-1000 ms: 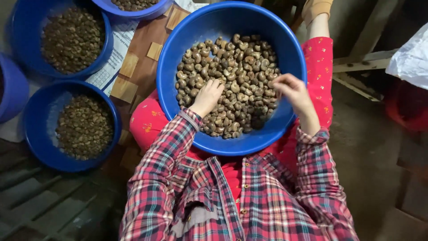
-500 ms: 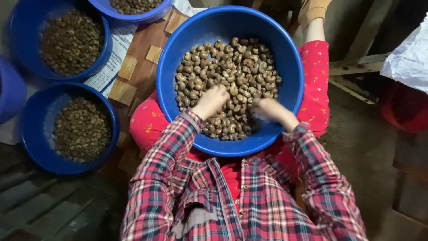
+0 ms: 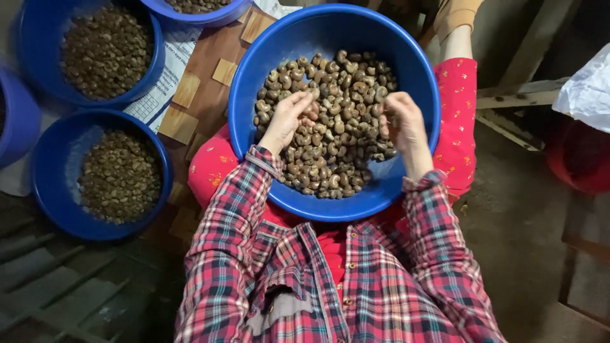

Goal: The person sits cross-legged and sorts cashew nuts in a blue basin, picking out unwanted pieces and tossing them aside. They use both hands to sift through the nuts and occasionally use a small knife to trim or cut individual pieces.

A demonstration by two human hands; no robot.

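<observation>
Head view looks straight down on a seated person with a blue basin (image 3: 254, 108) on the lap, part filled with brown nuts (image 3: 330, 127). Both hands are inside it. The left hand (image 3: 289, 117) lies palm down on the heap, fingers loosely curled and touching the nuts; whether it pinches one cannot be told, since the fingertips blur into the pile. The right hand (image 3: 401, 121) is lifted slightly above the nuts, fingers bent inward as if round something small, but what it holds, if anything, is hidden by the fingers. Plaid sleeves (image 3: 232, 228) cover both wrists.

Left of the left hand stand two more blue tubs of smaller kernels, a near tub (image 3: 47, 190) and a far tub (image 3: 155, 70); two others are cut off by the frame. Small wooden tiles (image 3: 185, 89) lie between them and the basin. Right of the right hand, a white bag (image 3: 588, 92) is cut off at the edge.
</observation>
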